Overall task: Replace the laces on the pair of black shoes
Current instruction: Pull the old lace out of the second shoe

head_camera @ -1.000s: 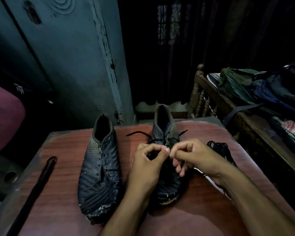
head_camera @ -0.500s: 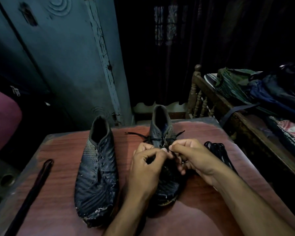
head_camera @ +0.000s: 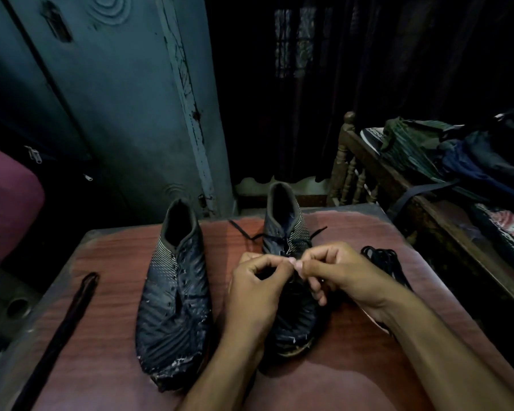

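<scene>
Two black shoes stand toes toward me on a reddish wooden table (head_camera: 353, 366). The left shoe (head_camera: 175, 295) has bare eyelets and no lace. The right shoe (head_camera: 288, 232) carries a black lace (head_camera: 244, 231) whose ends trail off both sides near its collar. My left hand (head_camera: 258, 292) and my right hand (head_camera: 339, 274) meet over the right shoe's middle, fingertips pinched together on the lace. The hands hide the shoe's eyelets below. A bundle of black laces (head_camera: 383, 259) lies right of my right hand.
A long dark lace or strap (head_camera: 69, 315) lies along the table's left side. A metal cupboard (head_camera: 116, 99) stands behind the table. A wooden bed frame (head_camera: 428, 221) piled with clothes runs along the right. A maroon cushion (head_camera: 6, 203) sits at far left.
My hands stay pinched together over the right shoe, shifting only slightly. The view has drifted a little, and the lace ends near the collar lie about the same.
</scene>
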A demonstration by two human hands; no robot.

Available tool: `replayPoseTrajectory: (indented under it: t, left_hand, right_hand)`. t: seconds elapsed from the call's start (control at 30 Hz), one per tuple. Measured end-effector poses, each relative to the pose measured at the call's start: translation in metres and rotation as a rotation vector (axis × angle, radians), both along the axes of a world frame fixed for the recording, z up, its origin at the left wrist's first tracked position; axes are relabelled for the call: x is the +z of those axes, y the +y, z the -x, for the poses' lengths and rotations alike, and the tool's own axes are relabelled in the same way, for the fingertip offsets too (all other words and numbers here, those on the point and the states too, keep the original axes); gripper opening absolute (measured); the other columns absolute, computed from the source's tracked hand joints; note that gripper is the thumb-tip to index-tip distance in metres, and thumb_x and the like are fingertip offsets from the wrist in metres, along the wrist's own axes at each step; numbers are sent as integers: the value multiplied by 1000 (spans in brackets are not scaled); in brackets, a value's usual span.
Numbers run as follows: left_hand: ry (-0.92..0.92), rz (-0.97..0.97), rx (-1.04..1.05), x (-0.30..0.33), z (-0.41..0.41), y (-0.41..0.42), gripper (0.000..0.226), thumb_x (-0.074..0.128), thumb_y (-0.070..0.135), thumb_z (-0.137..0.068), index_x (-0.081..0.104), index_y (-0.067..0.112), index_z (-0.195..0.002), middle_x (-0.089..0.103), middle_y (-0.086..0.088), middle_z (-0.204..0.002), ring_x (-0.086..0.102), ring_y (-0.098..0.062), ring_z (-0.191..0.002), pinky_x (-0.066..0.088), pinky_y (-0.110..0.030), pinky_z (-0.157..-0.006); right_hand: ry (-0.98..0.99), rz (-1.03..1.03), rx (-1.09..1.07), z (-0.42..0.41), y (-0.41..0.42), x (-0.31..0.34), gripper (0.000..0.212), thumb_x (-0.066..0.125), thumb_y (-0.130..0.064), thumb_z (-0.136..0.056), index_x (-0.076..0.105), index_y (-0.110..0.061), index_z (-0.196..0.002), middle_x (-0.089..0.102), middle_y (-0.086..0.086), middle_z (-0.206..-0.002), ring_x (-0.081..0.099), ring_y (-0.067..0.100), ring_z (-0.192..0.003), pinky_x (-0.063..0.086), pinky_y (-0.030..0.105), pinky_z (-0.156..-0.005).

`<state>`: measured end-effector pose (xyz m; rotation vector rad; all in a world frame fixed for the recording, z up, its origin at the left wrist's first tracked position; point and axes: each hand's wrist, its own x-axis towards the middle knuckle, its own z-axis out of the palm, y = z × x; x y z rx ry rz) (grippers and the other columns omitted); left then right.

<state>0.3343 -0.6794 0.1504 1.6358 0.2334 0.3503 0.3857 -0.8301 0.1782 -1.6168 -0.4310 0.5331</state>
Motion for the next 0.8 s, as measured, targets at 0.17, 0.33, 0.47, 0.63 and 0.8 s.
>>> replayPoseTrajectory:
  t: [0.17,0.33,0.47,0.63,0.8]
  left_hand:
    - [-69,-25,-37,0,-2,1,22,82,11,-83,79,25,-66,67,6,-85,67,-12,-90,47,-18,-80]
    - [-101,-55,-45,0,-1,1,8,76,28,-73,78,27,-66,65,2,-84,64,-9,-89,44,-14,-77]
    - [-56,-24,3,-1,-2,1,14,76,27,-80,79,22,-67,67,8,-81,63,-2,-83,42,-12,-74]
    - [-28,-88,15,-1,-2,1,23,74,25,-91,80,25,-69,68,-1,-85,63,-3,-81,42,-14,-70]
    - [-34,-98,-28,-3,-3,2,19,79,22,-86,80,28,-68,68,1,-86,65,-7,-87,46,-19,-77]
  right_hand:
    - [24,20,-157,-2,7,-7,32,63,-29,-98,62,-12,-71,48,5,-58,50,18,-44,43,25,-39]
    - [11,57,-135,-2,7,-7,23,58,-16,-100,60,-5,-80,47,4,-56,49,15,-44,41,24,-40]
    - [19,31,-81,-2,3,-6,21,55,-9,-99,60,-3,-80,47,4,-56,49,16,-47,43,24,-45]
    - [-5,7,36,-1,-2,-1,29,59,-5,-97,60,-12,-69,47,9,-61,51,16,-54,44,24,-51]
    - [-53,31,90,-2,-6,-2,26,66,-9,-95,66,-13,-69,51,8,-61,54,13,-55,48,24,-55]
